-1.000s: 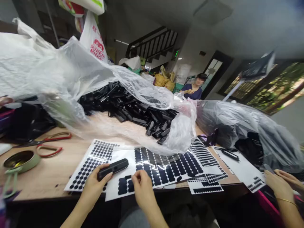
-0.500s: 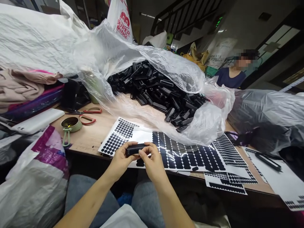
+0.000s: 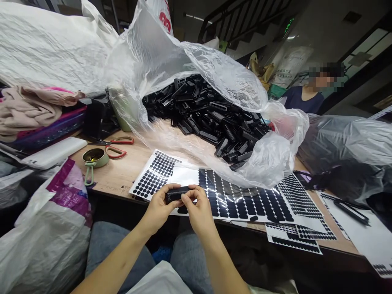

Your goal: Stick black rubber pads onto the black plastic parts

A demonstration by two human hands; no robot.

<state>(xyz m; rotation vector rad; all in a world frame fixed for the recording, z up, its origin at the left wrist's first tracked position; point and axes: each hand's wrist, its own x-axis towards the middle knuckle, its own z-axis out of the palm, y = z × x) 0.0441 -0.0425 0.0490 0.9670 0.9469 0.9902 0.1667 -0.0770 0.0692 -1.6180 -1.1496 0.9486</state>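
My left hand (image 3: 158, 210) and my right hand (image 3: 199, 210) both grip one small black plastic part (image 3: 176, 192) just in front of the wooden table's edge (image 3: 119, 179). The fingertips of my right hand press on the part's right end. Under and beyond the hands lie white sheets of black adhesive pads (image 3: 239, 200), round dots on the left sheet (image 3: 153, 177) and larger ovals in the middle. A heap of the same black parts (image 3: 208, 118) spills from a clear plastic bag (image 3: 190, 61) further back.
Red-handled scissors (image 3: 114, 146) and a green tin cup (image 3: 93, 157) sit left on the table. A white-and-purple sack (image 3: 52, 228) stands at my left knee. A grey plastic bag (image 3: 346, 155) fills the right. Another person (image 3: 303, 98) sits beyond the heap.
One second ago the left hand alone held the part over the sheets and the right touched a sheet. Both hands now hold it near the table edge; the view has tilted downward.
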